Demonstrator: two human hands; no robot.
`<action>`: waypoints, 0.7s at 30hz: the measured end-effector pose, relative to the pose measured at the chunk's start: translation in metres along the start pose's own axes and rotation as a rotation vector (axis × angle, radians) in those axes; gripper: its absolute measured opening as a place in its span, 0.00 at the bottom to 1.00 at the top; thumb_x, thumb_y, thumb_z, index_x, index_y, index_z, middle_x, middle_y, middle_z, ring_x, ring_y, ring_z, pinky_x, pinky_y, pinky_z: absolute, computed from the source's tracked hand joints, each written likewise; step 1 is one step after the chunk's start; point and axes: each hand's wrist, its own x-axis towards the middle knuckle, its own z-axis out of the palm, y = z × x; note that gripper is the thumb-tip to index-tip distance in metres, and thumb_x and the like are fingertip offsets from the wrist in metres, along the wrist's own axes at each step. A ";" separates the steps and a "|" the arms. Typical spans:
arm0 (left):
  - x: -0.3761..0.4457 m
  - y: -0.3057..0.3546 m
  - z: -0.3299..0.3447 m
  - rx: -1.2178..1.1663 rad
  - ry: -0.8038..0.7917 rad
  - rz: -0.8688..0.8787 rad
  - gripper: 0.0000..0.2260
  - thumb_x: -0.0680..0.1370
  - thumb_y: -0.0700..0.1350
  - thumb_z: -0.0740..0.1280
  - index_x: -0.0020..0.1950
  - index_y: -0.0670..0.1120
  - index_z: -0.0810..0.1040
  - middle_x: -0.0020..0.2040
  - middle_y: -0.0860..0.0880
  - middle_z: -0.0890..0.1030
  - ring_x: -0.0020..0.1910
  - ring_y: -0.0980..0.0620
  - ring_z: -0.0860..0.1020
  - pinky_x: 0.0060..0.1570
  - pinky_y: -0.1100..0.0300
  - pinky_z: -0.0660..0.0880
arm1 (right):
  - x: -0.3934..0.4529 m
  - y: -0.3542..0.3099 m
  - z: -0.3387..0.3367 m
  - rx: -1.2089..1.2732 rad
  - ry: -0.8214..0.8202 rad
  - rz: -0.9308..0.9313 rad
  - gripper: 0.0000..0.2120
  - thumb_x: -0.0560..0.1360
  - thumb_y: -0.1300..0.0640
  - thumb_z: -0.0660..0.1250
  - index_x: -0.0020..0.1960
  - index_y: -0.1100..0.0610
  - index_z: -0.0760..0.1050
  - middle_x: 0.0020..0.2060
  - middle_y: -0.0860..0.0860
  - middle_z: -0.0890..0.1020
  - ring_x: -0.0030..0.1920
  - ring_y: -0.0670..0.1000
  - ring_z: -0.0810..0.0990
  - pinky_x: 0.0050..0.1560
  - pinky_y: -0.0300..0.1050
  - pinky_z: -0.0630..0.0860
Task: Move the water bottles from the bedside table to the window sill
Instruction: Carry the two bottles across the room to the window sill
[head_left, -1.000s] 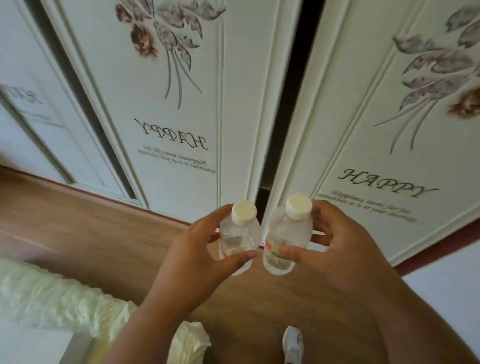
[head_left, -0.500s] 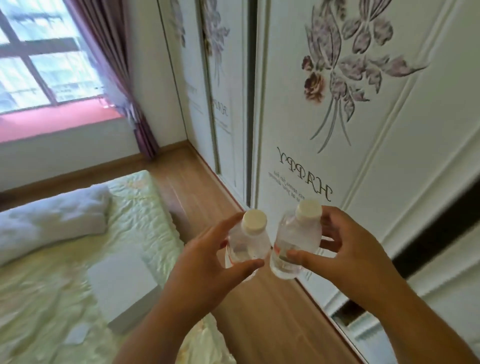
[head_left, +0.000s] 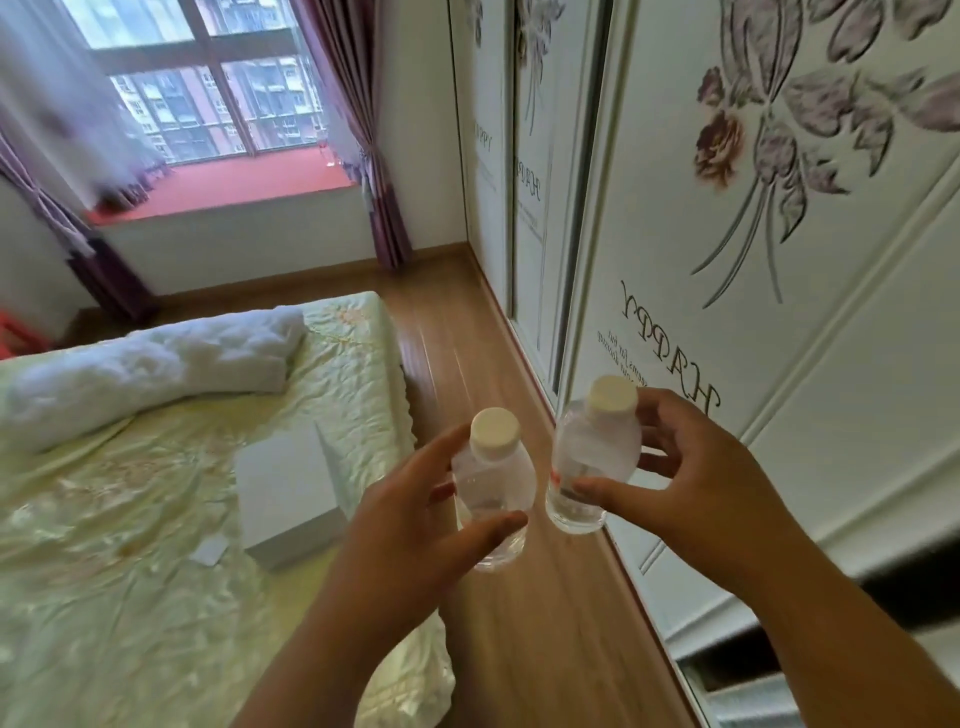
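I am looking down at two bare hands held out over the brown wooden floor (head_left: 483, 358), each carrying one bottle. My left hand (head_left: 410, 525) is gripping a small clear plastic water bottle with a cream cap (head_left: 493, 478), thumb curled across its lower front and fingers wrapping round behind. My right hand (head_left: 691, 483) is gripping a second clear plastic bottle with a cream cap and a red-edged label (head_left: 592, 457), thumb pressing its front, fingers curling behind its shoulder. Both bottles are standing roughly upright, side by side and slightly apart, the right one sitting a little higher. The red window sill (head_left: 228, 187) is lying well ahead at the far end of the room, under a large window (head_left: 202, 73) framed by purple curtains (head_left: 374, 171); a small clear object is standing on its right end, too blurred for me to name. To the left a bed with a pale yellow-green cover (head_left: 130, 519) is carrying a rolled white quilt (head_left: 156, 364) and a flat white box (head_left: 291, 488). To the right white wardrobe doors with purple flowers and the word HAPPY (head_left: 753, 260) are running along the floor.
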 end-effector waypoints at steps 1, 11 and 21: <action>0.003 0.001 0.003 0.002 -0.002 -0.006 0.36 0.65 0.61 0.79 0.71 0.69 0.70 0.62 0.70 0.78 0.61 0.68 0.77 0.64 0.58 0.77 | 0.003 0.004 -0.001 -0.003 -0.007 0.001 0.36 0.62 0.43 0.82 0.65 0.38 0.69 0.58 0.35 0.79 0.57 0.42 0.81 0.62 0.45 0.78; 0.071 -0.026 0.035 -0.021 -0.053 -0.033 0.37 0.64 0.64 0.78 0.71 0.71 0.68 0.65 0.67 0.78 0.62 0.65 0.77 0.63 0.54 0.78 | 0.049 0.038 -0.015 -0.049 -0.008 0.089 0.35 0.62 0.42 0.82 0.64 0.36 0.70 0.57 0.34 0.80 0.56 0.37 0.80 0.56 0.35 0.78; 0.205 -0.073 0.005 -0.141 -0.065 0.034 0.37 0.66 0.61 0.79 0.73 0.67 0.69 0.65 0.67 0.78 0.62 0.66 0.77 0.64 0.57 0.77 | 0.177 0.012 0.005 -0.169 0.066 0.081 0.34 0.62 0.44 0.82 0.62 0.35 0.69 0.56 0.32 0.78 0.57 0.39 0.79 0.60 0.41 0.78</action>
